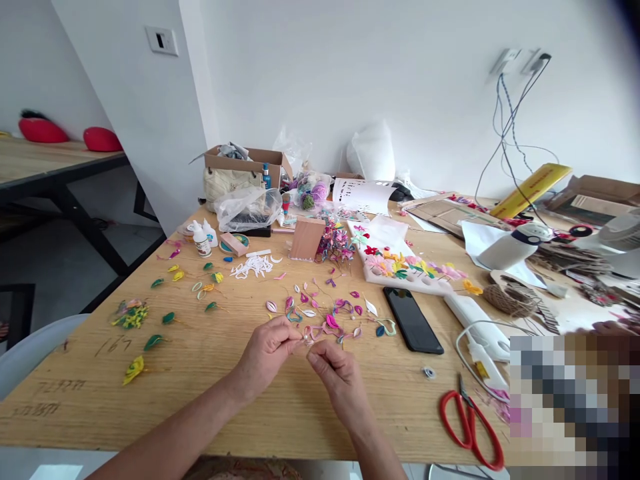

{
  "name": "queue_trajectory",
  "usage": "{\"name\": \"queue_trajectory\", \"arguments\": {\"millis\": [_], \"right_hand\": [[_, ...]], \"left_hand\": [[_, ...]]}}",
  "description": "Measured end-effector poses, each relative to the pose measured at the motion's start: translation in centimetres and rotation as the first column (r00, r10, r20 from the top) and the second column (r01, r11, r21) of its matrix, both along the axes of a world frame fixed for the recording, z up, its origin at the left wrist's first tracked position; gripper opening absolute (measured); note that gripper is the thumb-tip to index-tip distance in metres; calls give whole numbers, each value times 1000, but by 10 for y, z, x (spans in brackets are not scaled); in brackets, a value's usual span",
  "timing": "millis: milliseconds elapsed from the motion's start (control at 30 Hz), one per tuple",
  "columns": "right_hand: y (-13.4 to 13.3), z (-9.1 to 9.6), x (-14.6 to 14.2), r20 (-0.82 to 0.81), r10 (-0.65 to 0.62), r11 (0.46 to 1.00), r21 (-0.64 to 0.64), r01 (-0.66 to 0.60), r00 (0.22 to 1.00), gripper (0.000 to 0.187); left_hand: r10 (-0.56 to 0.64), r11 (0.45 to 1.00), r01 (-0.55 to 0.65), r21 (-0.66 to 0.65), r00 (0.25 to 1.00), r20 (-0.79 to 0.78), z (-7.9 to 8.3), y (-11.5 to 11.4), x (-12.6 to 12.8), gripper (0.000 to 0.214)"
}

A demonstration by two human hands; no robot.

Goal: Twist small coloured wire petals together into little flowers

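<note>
"Where's the small pale piece (306, 338)?"
"Lower centre, pinched by the left hand (266, 353); the right hand (341, 380) presses fingertips together, contents unclear."
"Handling?"
"Probably light, delicate; best held edgewise."

The pinched piece (306, 339) is too small to tell — the white chair (37, 350) is cut off.

With the flat black rectangular phone (413, 320) as landmark, you can pass over brown wooden desk (400, 407) on its near side. Blocking you are red-handled metal scissors (471, 427) near-right, a long white plastic box (475, 319) just right, a white foam block (390, 280) beyond, and small pink fabric petals (332, 321) left.
</note>
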State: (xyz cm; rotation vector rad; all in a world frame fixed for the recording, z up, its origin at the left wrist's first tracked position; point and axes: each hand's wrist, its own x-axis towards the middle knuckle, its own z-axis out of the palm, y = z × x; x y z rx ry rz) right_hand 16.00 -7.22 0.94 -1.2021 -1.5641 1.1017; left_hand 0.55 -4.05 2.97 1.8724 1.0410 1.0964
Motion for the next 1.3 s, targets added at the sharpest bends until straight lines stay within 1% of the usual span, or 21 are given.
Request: {"name": "queue_trajectory", "arguments": {"millis": [67,167,400,667,767,933,1000,1067,1133,1200,1267,1300], "right_hand": [[-1,0,-2,9,-32,999,5,32,999,23],[-1,-2,-3,-8,-38,999,-9,38,999,24],[-10,-3,-3,-59,-42,997,-66,38,997,27],[-24,-3,13,-133,-66,987,-151,46,989,30],[-30,-1,24,-55,-76,987,-143,67,996,29],[-42,6,46,194,-79,985,-134,106,978,27],[-46,12,60,288,-100,983,-117,139,952,25],[-49,18,78,389,-173,977,-46,207,905,23],[-50,22,98,482,-284,954,61,292,829,22],[-51,26,115,561,-395,916,176,362,728,23],[-49,28,126,616,-470,879,261,399,632,25],[-47,30,128,635,-485,870,283,403,601,26]], "left_hand": [[2,1000,-1,-25,1000,10,0,0,0,17],[-12,998,14,-59,999,30,2,-2,-1,16],[-14,998,19,-61,997,74,1,-7,-1,14],[-114,993,118,-25,984,137,0,-15,3,14],[-131,990,139,-37,979,158,1,-17,3,14],[-173,984,176,1,972,162,0,-19,1,15],[-177,984,177,12,971,163,-4,-18,-1,15],[-180,984,178,25,971,158,-7,-16,-3,15],[-190,982,184,50,970,153,-10,-13,-5,15],[-204,978,196,70,969,138,-11,-9,-7,14],[-214,975,206,84,970,115,-10,-7,-8,14],[-220,973,211,89,970,102,-9,-6,-9,14]]}}
